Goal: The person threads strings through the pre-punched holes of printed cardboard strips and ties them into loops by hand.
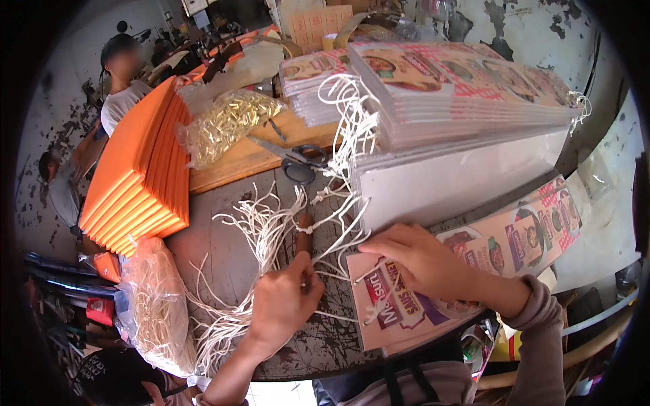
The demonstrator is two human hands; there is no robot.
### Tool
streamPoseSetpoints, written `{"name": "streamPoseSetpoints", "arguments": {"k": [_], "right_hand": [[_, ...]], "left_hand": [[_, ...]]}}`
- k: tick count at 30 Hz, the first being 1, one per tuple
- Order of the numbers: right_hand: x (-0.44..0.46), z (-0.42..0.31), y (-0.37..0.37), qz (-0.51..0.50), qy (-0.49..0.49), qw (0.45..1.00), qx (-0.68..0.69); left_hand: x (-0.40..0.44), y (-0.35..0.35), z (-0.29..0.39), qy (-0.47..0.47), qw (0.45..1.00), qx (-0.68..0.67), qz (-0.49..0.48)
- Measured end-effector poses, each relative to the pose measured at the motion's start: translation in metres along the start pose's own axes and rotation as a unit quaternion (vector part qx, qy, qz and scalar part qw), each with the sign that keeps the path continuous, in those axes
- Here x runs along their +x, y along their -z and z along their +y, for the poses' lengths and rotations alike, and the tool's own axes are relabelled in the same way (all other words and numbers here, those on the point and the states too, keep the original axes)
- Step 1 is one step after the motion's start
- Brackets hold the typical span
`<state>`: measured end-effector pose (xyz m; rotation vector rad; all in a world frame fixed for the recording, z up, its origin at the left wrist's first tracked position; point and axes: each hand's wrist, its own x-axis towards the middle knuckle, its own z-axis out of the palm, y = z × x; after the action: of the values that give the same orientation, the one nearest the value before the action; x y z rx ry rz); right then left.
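My left hand (284, 301) is closed in a pinch at the lower end of a brown wooden stick (305, 237). A white cord (336, 316) runs from its fingers to the lower hole of a printed sign (379, 304); the pinch point itself is partly hidden. My right hand (423, 260) lies over the sign's upper left part, fingers bent at its top edge. Beneath it, more printed signs (562, 206) fan out to the right. Loose white cords (264, 230) spread around the stick and my left wrist.
Behind stand tall stacks of corded signs (467, 88). Black-handled scissors (298, 162) lie by a bag of gold-coloured pieces (230, 122). Orange folded sheets (142, 169) and a bag of cord (159, 304) occupy the left. Another person (122, 88) is beyond them.
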<state>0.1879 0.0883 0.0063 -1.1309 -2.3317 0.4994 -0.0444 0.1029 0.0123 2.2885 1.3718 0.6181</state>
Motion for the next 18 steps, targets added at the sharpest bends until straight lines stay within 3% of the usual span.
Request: {"name": "streamPoseSetpoints", "arguments": {"k": [1, 4, 5, 9, 13, 14, 17, 18], "right_hand": [[0.000, 0.000, 0.000, 0.003, 0.005, 1.000, -0.006], [-0.002, 0.004, -0.001, 0.036, 0.038, 0.999, 0.003], [-0.003, 0.005, -0.001, 0.039, 0.038, 0.999, 0.003], [-0.006, 0.006, -0.004, 0.068, 0.030, 0.997, 0.009], [-0.006, 0.006, -0.003, 0.078, 0.038, 0.996, -0.019], [-0.007, 0.006, -0.004, 0.080, 0.036, 0.996, -0.018], [-0.008, 0.005, -0.008, 0.087, 0.030, 0.994, -0.060], [-0.006, 0.005, -0.007, 0.095, 0.040, 0.993, -0.060]], "left_hand": [[0.001, 0.003, -0.002, -0.004, 1.000, 0.002, 0.007], [0.004, 0.009, -0.008, -0.007, 0.988, 0.043, 0.149], [0.005, 0.015, -0.009, -0.009, 0.988, 0.045, 0.148], [0.004, 0.033, -0.003, 0.030, 0.940, 0.027, 0.338], [-0.001, 0.031, 0.001, 0.007, 0.908, 0.059, 0.414], [-0.002, 0.030, -0.001, 0.005, 0.910, 0.060, 0.411], [-0.005, 0.020, -0.005, -0.148, 0.911, -0.035, 0.384], [-0.006, 0.015, -0.003, -0.209, 0.918, -0.073, 0.328]]}}
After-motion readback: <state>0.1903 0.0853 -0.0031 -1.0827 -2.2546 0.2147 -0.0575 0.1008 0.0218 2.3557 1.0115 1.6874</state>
